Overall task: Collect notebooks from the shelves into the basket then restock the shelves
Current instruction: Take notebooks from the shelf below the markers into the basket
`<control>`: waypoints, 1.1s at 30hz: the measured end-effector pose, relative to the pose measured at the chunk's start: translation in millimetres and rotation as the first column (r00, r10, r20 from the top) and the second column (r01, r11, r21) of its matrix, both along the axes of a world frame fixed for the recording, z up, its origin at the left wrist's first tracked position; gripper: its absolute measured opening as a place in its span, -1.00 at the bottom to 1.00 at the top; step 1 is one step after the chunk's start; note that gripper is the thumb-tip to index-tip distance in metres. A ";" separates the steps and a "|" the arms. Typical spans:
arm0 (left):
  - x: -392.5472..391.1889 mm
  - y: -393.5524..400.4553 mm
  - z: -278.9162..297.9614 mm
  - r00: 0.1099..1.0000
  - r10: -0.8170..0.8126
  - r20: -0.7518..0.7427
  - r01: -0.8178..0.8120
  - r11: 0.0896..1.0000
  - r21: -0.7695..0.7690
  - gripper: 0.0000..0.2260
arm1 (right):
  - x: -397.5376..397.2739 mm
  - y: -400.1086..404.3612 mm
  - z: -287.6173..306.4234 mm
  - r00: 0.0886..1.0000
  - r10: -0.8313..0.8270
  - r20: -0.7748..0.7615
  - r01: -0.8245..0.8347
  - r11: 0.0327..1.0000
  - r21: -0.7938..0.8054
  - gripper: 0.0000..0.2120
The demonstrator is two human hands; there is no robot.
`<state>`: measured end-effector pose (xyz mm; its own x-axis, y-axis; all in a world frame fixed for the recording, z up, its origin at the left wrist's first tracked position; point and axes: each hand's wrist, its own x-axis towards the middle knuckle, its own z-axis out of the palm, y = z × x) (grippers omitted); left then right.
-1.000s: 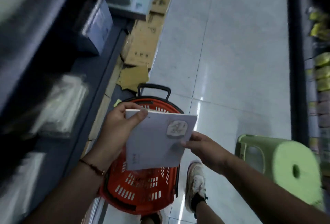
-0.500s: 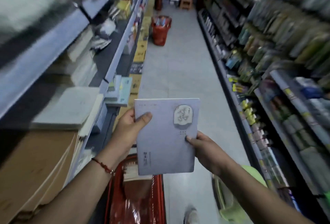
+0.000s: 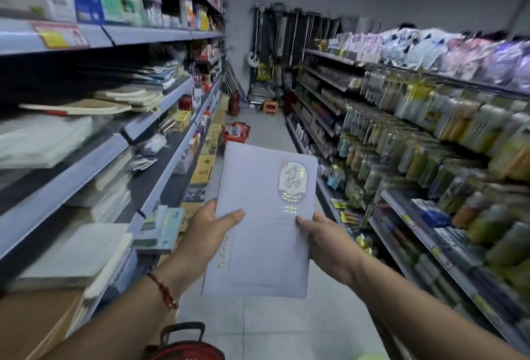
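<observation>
Gripping lilac notebook (image 3: 263, 216) between left hand (image 3: 205, 233) and right hand (image 3: 324, 240), above red basket (image 3: 186, 351).

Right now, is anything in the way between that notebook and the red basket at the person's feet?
Nothing visible. The notebook is held by the left hand and right hand, with only open air down to the red basket.

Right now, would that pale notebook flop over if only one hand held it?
Probably a little. The notebook looks thin with a soft cover, and both the left hand and right hand support its lower half. It stands fairly flat above them, so it seems light and moderately stiff.
</observation>
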<state>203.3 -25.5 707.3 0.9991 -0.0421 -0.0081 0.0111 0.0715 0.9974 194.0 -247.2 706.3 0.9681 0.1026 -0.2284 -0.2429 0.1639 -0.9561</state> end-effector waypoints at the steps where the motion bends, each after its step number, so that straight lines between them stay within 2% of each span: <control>1: -0.3 -10.4 4.6 1.000 -0.004 -0.008 0.004 1.000 -0.014 -0.85 | -1.3 -11.4 6.3 1.000 0.019 0.012 -0.019 1.000 -0.013 -0.73; 5: 1.0 -53.5 23.5 0.999 -0.039 -0.015 0.038 0.997 -0.063 -0.82 | -8.5 -60.1 27.0 0.991 0.119 0.057 -0.114 0.989 -0.096 -0.72; 8: 3.8 -87.4 36.2 0.999 -0.043 -0.009 0.043 0.999 -0.032 -0.81 | -10.7 -95.6 39.8 0.982 0.172 0.080 -0.155 0.970 -0.186 -0.73; 16: 11.6 -146.9 67.4 0.995 0.094 -0.038 -0.096 0.995 -0.041 -0.79 | 15.2 -159.0 81.5 0.959 0.256 0.119 -0.218 0.940 -0.264 -0.70; 25: 18.9 -125.7 100.4 0.972 0.233 -0.039 -0.234 0.972 -0.019 -0.86 | 65.5 -130.0 100.5 0.934 0.342 0.103 -0.302 0.911 -0.280 -0.69; 33: 83.5 -74.5 100.1 0.956 0.293 -0.023 -0.293 0.955 -0.038 -0.85 | 148.8 -74.2 106.6 0.945 0.322 0.060 -0.296 0.917 -0.269 -0.73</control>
